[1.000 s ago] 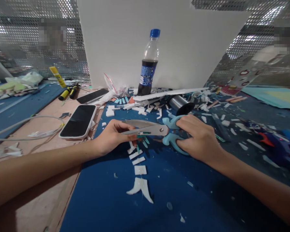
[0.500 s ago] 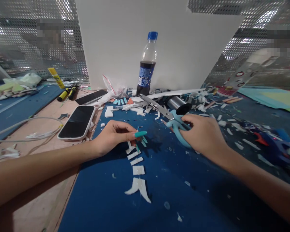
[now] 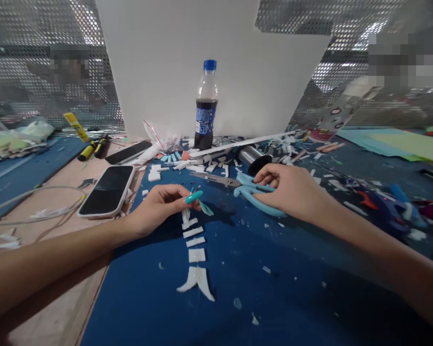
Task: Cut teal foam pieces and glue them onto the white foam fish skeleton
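Observation:
My left hand pinches the top end of a strand of white foam pieces; its fingers hide exactly what lies between thumb and forefinger. Long teal nails stick out from that hand. The strand runs down the blue mat toward me, small flat bars spaced along it and a forked, tail-shaped piece at the near end. In my right hand are scissors with light blue handles. Their blades point left, the tips just beyond my left fingers and apart from the strand.
A cola bottle stands before a white board. White foam scraps, a wire spool and a plastic bag lie around it. At left are a phone, a cable and markers; coloured sheets lie right.
The scissors have swung lower and flatter, their tips coming closer to my left hand. My left hand still pinches the strand. The whole view has shifted a little.

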`<state>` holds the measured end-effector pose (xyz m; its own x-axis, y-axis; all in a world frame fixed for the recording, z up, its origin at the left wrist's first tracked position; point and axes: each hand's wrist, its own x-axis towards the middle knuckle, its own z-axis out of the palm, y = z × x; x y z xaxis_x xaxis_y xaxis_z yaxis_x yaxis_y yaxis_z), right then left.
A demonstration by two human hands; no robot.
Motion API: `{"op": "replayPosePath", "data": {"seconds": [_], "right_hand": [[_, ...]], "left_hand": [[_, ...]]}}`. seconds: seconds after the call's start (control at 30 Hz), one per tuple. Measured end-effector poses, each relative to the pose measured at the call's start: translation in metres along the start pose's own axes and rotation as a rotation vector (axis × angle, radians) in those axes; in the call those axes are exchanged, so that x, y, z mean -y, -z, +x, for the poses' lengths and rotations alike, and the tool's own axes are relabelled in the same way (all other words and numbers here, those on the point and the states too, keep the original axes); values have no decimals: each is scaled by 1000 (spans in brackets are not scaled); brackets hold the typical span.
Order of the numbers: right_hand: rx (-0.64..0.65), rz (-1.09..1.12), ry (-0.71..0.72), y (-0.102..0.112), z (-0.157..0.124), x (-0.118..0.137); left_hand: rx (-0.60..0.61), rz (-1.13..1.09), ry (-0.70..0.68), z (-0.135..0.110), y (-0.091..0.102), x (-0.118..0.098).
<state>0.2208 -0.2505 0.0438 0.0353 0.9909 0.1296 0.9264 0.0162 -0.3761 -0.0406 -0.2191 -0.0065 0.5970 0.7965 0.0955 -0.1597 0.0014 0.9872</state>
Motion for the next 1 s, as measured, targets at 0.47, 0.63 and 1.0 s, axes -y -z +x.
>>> {"op": "replayPosePath", "data": {"seconds": [0.47,0.63,1.0], "right_hand": [[-465,-1,305,-3,-5,-2],[-304,173,258,-6,-6,-5],[282,613,547,-47,-37,40]], "left_hand": [[-9,55,32,-1,-1,4],[-50,130,55,-2,4,7],[185,-165,265,-8,-32,-2]]}}
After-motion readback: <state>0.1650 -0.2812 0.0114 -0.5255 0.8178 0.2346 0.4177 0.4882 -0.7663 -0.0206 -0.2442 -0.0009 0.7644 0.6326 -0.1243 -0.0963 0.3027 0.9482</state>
